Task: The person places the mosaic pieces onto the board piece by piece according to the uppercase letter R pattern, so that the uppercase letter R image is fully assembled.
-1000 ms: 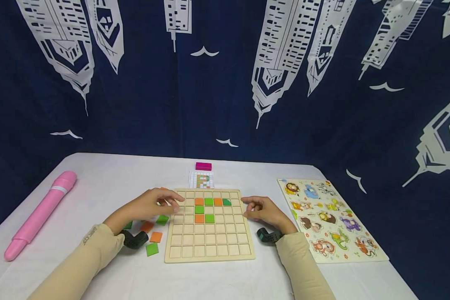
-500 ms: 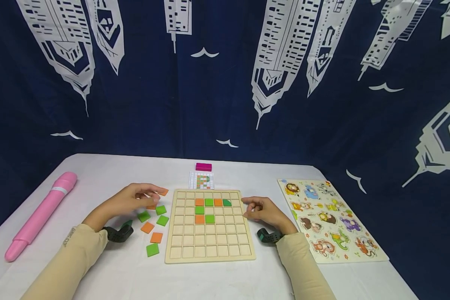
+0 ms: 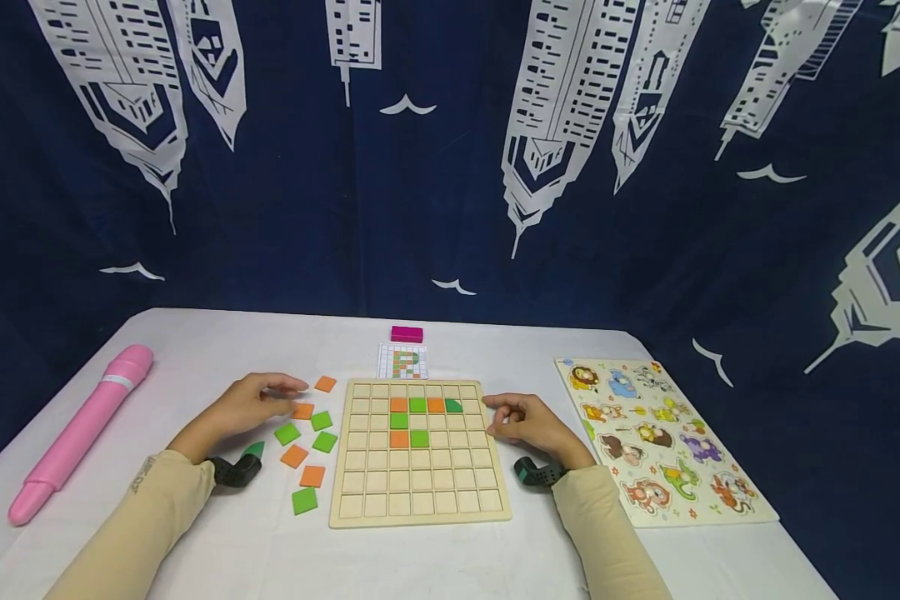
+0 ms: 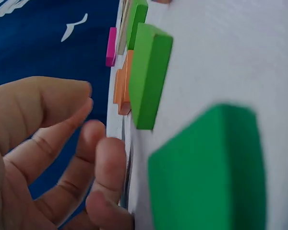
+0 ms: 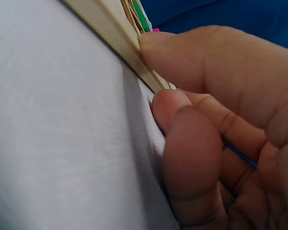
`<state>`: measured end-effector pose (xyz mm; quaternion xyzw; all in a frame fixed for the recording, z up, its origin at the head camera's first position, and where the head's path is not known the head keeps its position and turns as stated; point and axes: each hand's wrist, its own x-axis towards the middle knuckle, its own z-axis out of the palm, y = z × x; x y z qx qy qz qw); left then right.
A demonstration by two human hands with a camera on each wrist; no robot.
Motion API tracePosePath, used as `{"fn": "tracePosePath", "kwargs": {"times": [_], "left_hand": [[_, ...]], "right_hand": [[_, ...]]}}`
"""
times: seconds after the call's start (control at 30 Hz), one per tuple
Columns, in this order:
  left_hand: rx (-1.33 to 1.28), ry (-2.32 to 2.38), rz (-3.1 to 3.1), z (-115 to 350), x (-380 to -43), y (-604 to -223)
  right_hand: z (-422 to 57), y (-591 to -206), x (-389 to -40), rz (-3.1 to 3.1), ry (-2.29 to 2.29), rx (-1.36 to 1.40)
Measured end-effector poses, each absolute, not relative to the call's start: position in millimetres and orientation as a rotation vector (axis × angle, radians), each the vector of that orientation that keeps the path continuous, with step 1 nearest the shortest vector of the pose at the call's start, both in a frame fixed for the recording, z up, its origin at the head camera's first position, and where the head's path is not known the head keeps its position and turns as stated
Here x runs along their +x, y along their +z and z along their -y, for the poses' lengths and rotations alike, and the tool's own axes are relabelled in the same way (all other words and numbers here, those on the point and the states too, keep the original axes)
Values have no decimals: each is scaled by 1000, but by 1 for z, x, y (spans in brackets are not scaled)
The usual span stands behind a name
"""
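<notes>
My left hand (image 3: 247, 404) hovers left of the board, fingers loosely bent with nothing between them, beside an orange square tile (image 3: 303, 411). In the left wrist view, thumb and fingers stand apart near a light green tile (image 4: 151, 72), with a dark green curved tile (image 4: 192, 177) closest to the camera. My right hand (image 3: 528, 421) holds the right edge of the wooden grid board (image 3: 420, 504) by thumb and fingertips; the right wrist view shows the thumb against the rim. Set in the upper grid are orange and green squares (image 3: 417, 405) and one dark green quarter-round tile (image 3: 453, 406).
Several loose green and orange tiles (image 3: 312, 476) lie left of the board. Behind it are a pattern card (image 3: 402, 362) and a magenta block (image 3: 407, 334). A pink microphone-shaped stick (image 3: 82, 433) lies far left, an animal puzzle board (image 3: 663, 442) at right.
My left hand has drawn back left from over the board's edge to beside the loose tiles, uncovering several. An orange tile at the back now lies clear of the fingers. The right hand stays put.
</notes>
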<state>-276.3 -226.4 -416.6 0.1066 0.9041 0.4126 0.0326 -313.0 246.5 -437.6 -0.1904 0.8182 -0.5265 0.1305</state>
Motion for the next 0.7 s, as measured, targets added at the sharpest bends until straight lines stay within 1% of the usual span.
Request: {"fn": "tracePosePath", "kwargs": {"times": [0.3, 0.7], "left_hand": [[268, 1123, -2846, 231, -277, -419], [288, 1113, -2848, 230, -275, -419]], "right_hand": [[-246, -437, -313, -2382, -1528, -556], [-246, -438, -313, -2381, -1533, -562]]}}
